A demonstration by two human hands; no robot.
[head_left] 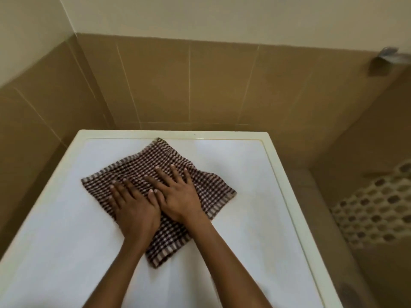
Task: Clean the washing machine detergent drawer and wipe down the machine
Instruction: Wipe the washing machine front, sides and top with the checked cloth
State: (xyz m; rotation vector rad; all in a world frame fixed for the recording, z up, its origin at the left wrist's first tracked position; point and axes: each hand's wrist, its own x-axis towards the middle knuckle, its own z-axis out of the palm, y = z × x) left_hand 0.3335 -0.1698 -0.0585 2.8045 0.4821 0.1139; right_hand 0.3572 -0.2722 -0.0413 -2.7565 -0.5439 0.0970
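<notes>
Step in hand, I judge: wiping the machine top (244,196). The checked cloth (155,161) lies spread near the top's middle. My left hand (133,207) and right hand (178,194) press it, fingers straight. Detergent drawer not in view. Next: sweep toward the top's edges with even pressure.
</notes>
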